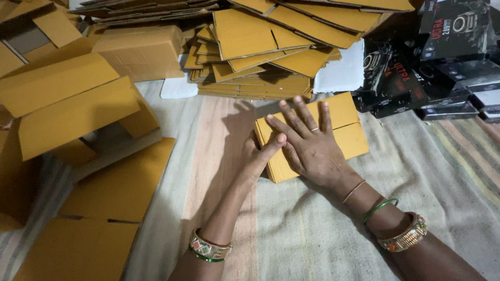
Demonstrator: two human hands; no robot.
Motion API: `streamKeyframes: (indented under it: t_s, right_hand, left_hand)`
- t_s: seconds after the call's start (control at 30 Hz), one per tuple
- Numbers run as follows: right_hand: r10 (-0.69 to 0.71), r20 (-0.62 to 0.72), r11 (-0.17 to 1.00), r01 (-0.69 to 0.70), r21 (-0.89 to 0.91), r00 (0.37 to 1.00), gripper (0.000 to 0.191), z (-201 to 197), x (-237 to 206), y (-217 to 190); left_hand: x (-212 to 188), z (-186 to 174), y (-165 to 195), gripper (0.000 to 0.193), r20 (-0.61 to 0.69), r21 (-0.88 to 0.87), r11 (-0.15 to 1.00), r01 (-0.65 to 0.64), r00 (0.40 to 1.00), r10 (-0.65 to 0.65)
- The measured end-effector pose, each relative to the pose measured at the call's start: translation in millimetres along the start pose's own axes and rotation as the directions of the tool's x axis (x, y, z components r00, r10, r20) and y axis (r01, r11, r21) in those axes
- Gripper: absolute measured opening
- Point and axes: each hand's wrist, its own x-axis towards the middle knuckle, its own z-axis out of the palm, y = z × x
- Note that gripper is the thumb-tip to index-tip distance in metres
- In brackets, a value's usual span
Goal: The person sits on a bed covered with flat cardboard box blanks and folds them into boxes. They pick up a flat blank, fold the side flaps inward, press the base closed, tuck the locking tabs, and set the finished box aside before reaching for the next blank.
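A small yellow-brown cardboard box [344, 127] lies flat on the striped cloth [448, 171]. My right hand [310, 145] presses down on its top with the fingers spread, a ring on one finger. My left hand [260, 156] sits against the box's left edge, thumb up beside my right hand's fingers. Both wrists wear bangles.
A stack of flat folded cardboard blanks [260, 57] stands behind the box. Folded-up cardboard boxes [67, 104] pile at the left, with flat sheets [114, 192] on the cloth. Black printed product boxes [442, 62] are heaped at the upper right. A white foam piece [341, 73] lies near them.
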Motion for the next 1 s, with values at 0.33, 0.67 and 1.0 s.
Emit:
streamKeyframes:
  t_s: [0.33, 0.67, 1.0]
  right_hand:
    - [0.233, -0.170, 0.958, -0.257, -0.130, 0.957, 0.051, -15, 0, 37]
    - [0.134, -0.229, 0.986, -0.152, -0.065, 0.964, 0.019, -30, -2, 35]
    - [-0.090, -0.308, 0.987, 0.044, -0.153, 0.947, 0.020, -22, -1, 16]
  left_hand:
    - [2, 1, -2, 0.083, -0.015, 0.005, 1.000, 0.016, 1.000, -0.016]
    - [-12, 10, 20, 0.075, 0.133, 0.148, 0.955, -0.257, 0.962, 0.239]
    - [-15, 10, 26, 0.080, 0.167, 0.246, 0.906, -0.345, 0.935, 0.311]
